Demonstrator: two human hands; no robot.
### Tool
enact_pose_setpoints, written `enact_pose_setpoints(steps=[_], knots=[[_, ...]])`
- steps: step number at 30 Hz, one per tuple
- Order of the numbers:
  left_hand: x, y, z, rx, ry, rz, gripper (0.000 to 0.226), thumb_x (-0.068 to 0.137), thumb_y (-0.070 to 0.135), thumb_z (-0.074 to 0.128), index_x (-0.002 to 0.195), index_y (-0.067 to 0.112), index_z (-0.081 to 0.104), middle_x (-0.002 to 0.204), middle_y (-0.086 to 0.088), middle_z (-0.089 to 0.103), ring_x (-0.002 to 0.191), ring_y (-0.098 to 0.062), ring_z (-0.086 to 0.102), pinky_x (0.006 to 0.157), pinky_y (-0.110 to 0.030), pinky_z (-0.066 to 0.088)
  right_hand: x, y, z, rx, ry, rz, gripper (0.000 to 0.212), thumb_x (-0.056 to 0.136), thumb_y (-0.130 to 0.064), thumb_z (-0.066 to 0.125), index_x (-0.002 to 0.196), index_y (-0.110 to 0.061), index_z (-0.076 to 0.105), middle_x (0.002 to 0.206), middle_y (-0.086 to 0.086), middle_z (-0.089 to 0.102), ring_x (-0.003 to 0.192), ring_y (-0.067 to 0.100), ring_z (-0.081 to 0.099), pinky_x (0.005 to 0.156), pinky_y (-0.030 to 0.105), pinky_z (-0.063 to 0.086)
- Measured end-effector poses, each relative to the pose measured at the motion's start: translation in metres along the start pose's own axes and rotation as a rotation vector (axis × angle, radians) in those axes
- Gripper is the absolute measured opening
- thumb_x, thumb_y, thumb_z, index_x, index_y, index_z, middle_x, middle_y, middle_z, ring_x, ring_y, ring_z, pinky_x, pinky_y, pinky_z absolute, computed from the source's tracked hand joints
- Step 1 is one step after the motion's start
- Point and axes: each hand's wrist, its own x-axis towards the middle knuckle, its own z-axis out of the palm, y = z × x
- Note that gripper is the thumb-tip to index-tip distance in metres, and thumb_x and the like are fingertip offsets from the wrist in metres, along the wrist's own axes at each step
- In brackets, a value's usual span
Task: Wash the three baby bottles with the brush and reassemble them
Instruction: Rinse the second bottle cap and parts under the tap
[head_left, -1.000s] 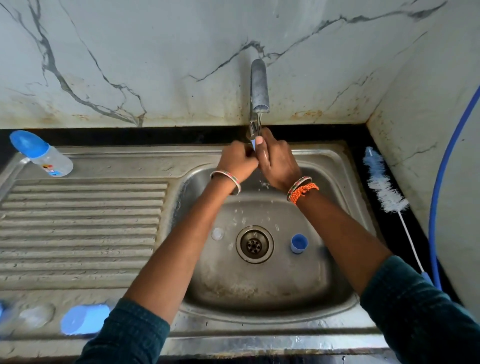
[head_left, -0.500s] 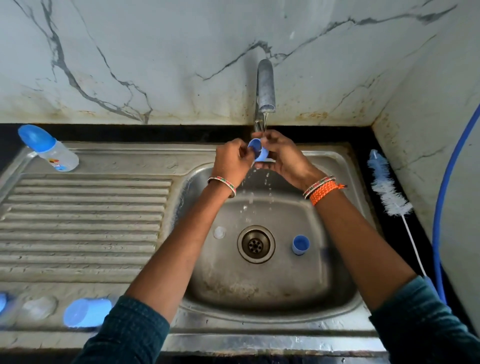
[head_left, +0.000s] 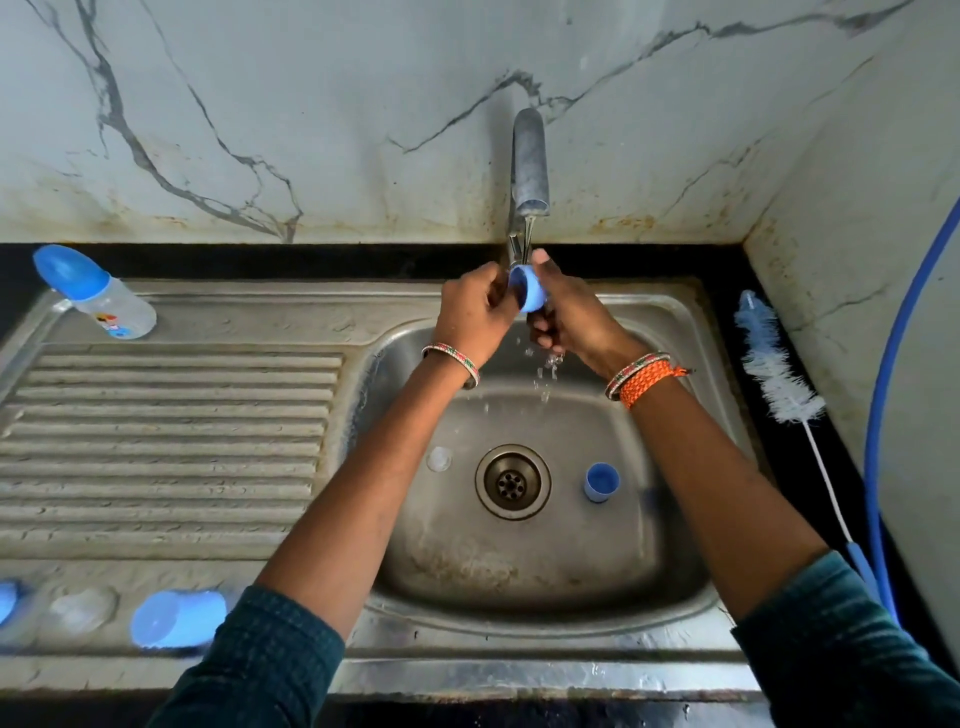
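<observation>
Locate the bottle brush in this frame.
In the head view the bottle brush lies on the dark counter right of the sink, bristles toward the back wall, beside the blue hose, in neither hand.

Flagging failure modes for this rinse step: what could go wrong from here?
1. The blue cap is held under the tap by both the left hand and right hand; wet, it could slip into the sink.
2. A small clear piece and a blue ring lie beside the open drain; running water may push them onto it.
</observation>
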Motion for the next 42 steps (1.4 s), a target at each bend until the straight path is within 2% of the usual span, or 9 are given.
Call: enact_pose_setpoints(steps=[4,7,10,14,20,26,31,38,42], knots=[[-0.004,0.0,0.004,-0.071,-0.085,-0.093,0.041,0.09,0.019,0.055,0.052,0.005,0.05,0.043,-0.01,0.05,0.04,-0.018,0.044,0.045,-0.032,0.033,0.001,-0.002,-0.002,-0.18,0.101,-0.104,0.06,0.102,-0.048,0.021,0.067,-0.015,0.057,0.049,0.001,0.05,0.038,0.01,0.046,0.039,0.019,0.037],[-0.006,0.007,0.001,-0.368,-0.123,-0.414,0.044,0.094,0.017,0.05,0.051,0.011,0.046,0.032,0.008,0.037,0.027,-0.005,0.029,0.036,-0.015,0.022,0.004,0.002,-0.002,0.116,0.024,-0.134,0.019,0.103,-0.021,0.039,0.095,-0.018,0.057,0.086,0.008,0.062,0.063,0.014,0.062,0.057,0.029,0.054],[-0.006,0.013,-0.005,-0.541,-0.242,-0.653,0.037,0.094,0.015,0.044,0.057,0.01,0.043,0.033,0.007,0.031,0.026,-0.005,0.022,0.035,-0.008,0.014,0.006,0.01,-0.006,0.333,-0.058,-0.178,0.031,0.09,0.01,0.05,0.113,-0.011,0.055,0.104,0.01,0.061,0.079,0.017,0.065,0.068,0.027,0.056],[-0.005,0.011,-0.01,-0.322,-0.282,-0.553,0.036,0.092,0.022,0.05,0.057,0.013,0.048,0.037,0.005,0.041,0.029,-0.008,0.029,0.037,-0.012,0.021,0.004,0.011,-0.004,0.3,-0.082,-0.095,0.014,0.097,-0.019,0.051,0.102,-0.007,0.058,0.077,0.008,0.059,0.058,0.013,0.056,0.05,0.022,0.046],[-0.002,-0.001,-0.006,0.101,-0.093,-0.093,0.033,0.088,0.026,0.06,0.058,0.017,0.049,0.048,0.005,0.048,0.047,-0.015,0.044,0.048,-0.027,0.034,0.0,0.007,0.007,-0.067,-0.07,0.093,0.065,0.099,-0.058,0.019,0.072,-0.011,0.054,0.054,0.007,0.053,0.038,0.014,0.047,0.038,0.019,0.034],[-0.012,-0.027,-0.004,-0.144,-0.001,-0.243,0.016,0.084,0.002,0.055,0.089,0.008,0.069,0.088,-0.011,0.07,0.076,-0.025,0.066,0.072,-0.039,0.057,0.013,0.019,0.019,0.371,-0.029,0.257,0.013,0.099,-0.009,0.047,0.106,-0.001,0.054,0.096,0.017,0.061,0.076,0.021,0.063,0.066,0.027,0.057],[-0.027,-0.043,-0.01,-0.299,-0.025,-0.431,0.03,0.087,-0.007,0.05,0.071,0.015,0.063,0.077,-0.001,0.065,0.064,-0.012,0.059,0.062,-0.03,0.056,0.006,0.033,0.025,0.444,-0.022,0.345,0.029,0.094,0.005,0.049,0.123,0.002,0.051,0.103,0.018,0.059,0.082,0.022,0.061,0.064,0.025,0.057],[-0.04,-0.043,-0.007,-0.374,-0.194,-0.55,0.029,0.092,-0.003,0.046,0.074,0.013,0.062,0.071,-0.002,0.062,0.051,-0.001,0.058,0.058,-0.021,0.053,-0.005,0.027,0.009,0.573,-0.017,0.292,0.034,0.099,0.002,0.039,0.132,0.009,0.044,0.119,0.022,0.055,0.088,0.024,0.062,0.07,0.025,0.057],[-0.045,-0.035,-0.006,-0.38,-0.218,-0.522,0.031,0.093,-0.002,0.045,0.074,0.015,0.062,0.073,-0.001,0.063,0.059,-0.008,0.058,0.058,-0.019,0.053,-0.007,0.019,0.002,0.716,0.015,0.282,0.033,0.099,0.003,0.037,0.131,0.009,0.043,0.105,0.018,0.06,0.089,0.028,0.062,0.073,0.029,0.057]])
